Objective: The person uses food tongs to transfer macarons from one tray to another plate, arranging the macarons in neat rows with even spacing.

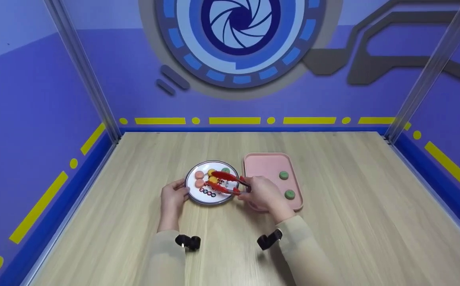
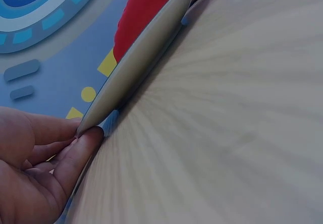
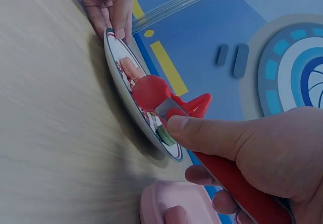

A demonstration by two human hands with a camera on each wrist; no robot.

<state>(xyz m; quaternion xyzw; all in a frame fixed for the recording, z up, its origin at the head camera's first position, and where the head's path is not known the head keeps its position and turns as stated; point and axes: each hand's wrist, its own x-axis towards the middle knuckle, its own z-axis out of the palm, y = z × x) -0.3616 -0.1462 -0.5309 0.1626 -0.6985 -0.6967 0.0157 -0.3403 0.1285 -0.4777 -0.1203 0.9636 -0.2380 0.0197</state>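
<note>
While your left hand [image 1: 172, 196] pinches the left edge of the plate [image 1: 210, 201], let that grip do no more than steady it, since a hard press on one edge might tip it. The step in hand looks to be working the tongs [image 1: 224, 176] around the near yellow cookie [image 1: 213, 180], so set both red tips level on either side of it and squeeze gently and evenly; lopsided pressure would probably roll it into a neighbour. Mind the far yellow cookie [image 1: 211, 172], just beside it toward the plate's far edge, as a wide gape could catch that one too.

Your right hand [image 1: 265, 193] is wrapped around the tongs, clamped on the handles; your left thumb and fingers meet on the plate's rim. The near yellow cookie lies beyond your right fingertips, out by the tongs' tips, around the middle of the plate. From the head view it shows between those tips, which stand apart; you cannot tell whether they touch it. Across from it, nearer your left fingers, two pink cookies [image 1: 199, 184] sit by the plate's left edge, while a green cookie [image 1: 225, 170] lies toward the far right edge. Your right forearm crosses the near edge of the pink tray [image 1: 267, 160].
</note>
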